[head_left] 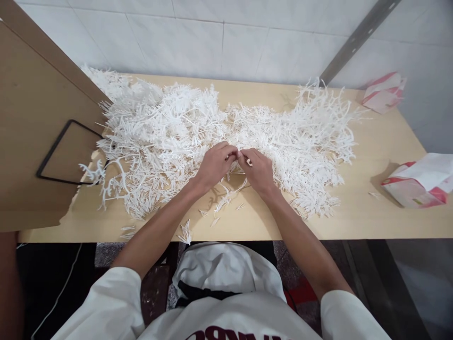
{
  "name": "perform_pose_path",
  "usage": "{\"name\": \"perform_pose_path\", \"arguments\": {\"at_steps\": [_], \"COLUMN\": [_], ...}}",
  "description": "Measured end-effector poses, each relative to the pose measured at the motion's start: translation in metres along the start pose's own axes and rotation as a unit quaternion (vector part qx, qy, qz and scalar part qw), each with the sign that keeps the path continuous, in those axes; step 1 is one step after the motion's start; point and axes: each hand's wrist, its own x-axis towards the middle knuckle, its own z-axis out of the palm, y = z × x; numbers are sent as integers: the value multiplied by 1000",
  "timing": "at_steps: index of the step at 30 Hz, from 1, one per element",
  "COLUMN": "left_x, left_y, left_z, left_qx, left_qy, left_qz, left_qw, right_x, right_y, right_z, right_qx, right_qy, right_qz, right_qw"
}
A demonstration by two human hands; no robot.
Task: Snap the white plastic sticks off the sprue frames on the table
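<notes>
My left hand [215,166] and my right hand [260,174] meet fingertip to fingertip at the front middle of a large heap of white branching plastic sprigs [170,118]. Both are closed in a pinch on a small white sprig, mostly hidden by the fingers. Below them a thin white branched stem [226,197] hangs or lies just over the tabletop; whether it joins the pinched part cannot be made out. To the right the heap has longer, looser stems [314,113]. A few loose bits [186,233] lie by the table's front edge.
A brown cardboard box [42,104] with a black wire frame [53,146] stands at the left. Two red and white paper packets [417,182] sit on the right of the wooden table [361,208]. Behind are a tiled wall [244,47] and a slanted metal bar [357,42].
</notes>
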Motion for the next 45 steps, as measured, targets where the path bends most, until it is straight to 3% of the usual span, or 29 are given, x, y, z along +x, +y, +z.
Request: {"name": "perform_pose_path", "arguments": {"at_steps": [4, 7, 10, 15, 19, 26, 33, 38, 41, 45], "left_x": [0, 1, 3, 5, 3, 0, 1, 1, 0, -1], "left_y": [0, -3, -6, -10, -9, -4, -7, -3, -3, -8], "left_z": [-1, -1, 2, 4, 4, 6, 8, 6, 5, 1], "left_qx": [-9, -76, -135, -168, -150, -122, -182, -124, 16, 215], "left_qy": [-20, -26, -18, 35, 31, 38, -6, -39, -46, -58], "left_qz": [41, 23, -14, -63, -43, -56, -34, -4, 57, 143], "left_qw": [999, 997, 991, 983, 987, 990, 983, 992, 997, 964], "right_x": [-2, -1, 3, 9, 9, 9, 9, 7, 6, 6], "right_y": [1, 1, 0, 0, 2, -1, 4, 6, 5, 5], "right_z": [3, -1, -6, -9, -7, -12, -13, -10, -8, -7], "right_qx": [-24, 74, 201, 297, 275, 192, 119, 59, 2, -34], "right_qy": [8, 12, 23, -11, -80, -51, -51, -46, -75, -120], "right_qz": [-8, 53, 136, 171, 157, 66, 25, 11, -12, -28], "right_qw": [1000, 996, 970, 940, 945, 978, 991, 997, 997, 992]}}
